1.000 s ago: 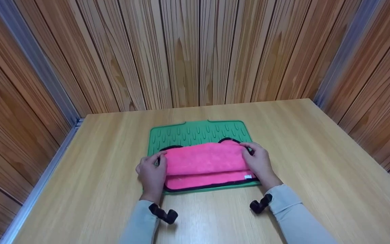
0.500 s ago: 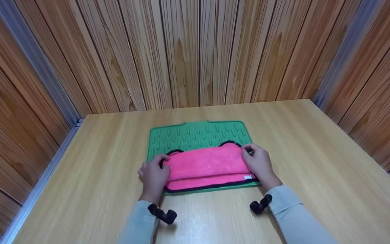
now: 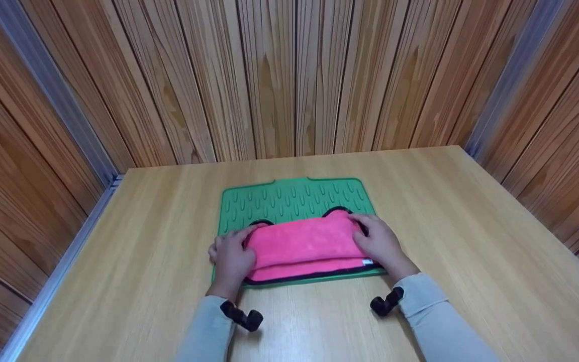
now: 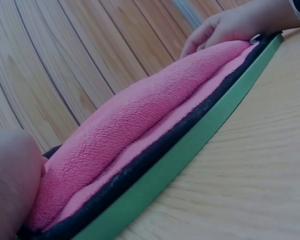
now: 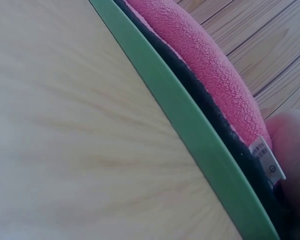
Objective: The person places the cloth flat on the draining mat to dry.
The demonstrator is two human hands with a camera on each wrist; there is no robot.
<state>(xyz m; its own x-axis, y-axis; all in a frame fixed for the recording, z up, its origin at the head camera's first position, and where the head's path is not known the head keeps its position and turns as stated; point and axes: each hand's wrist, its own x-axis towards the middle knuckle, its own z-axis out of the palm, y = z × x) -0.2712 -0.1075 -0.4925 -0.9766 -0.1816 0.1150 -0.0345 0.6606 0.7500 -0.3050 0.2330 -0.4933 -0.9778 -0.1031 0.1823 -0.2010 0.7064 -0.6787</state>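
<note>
A pink plush towel (image 3: 304,241) with a dark border lies folded over on a green ridged mat (image 3: 289,193) in the head view. Its rounded far corners show past the fold, and a small white tag (image 5: 267,160) sticks out at its right end. My left hand (image 3: 231,256) rests on the towel's left end, thumb and index finger spread apart. At the opposite end my right hand (image 3: 377,241) lies with its index finger along the top and thumb on the pink surface. In the left wrist view, the fold bulges softly above the lower layer.
The mat lies on a light wooden table (image 3: 470,226). Wood-plank walls (image 3: 279,75) stand behind and at both sides, with metal posts in the corners. Small black devices (image 3: 242,317) are strapped to both wrists.
The fold has come down a little toward the near edge. Both hands have gone from pinching the towel's ends to resting on them with fingers more spread, shifted slightly inward.
</note>
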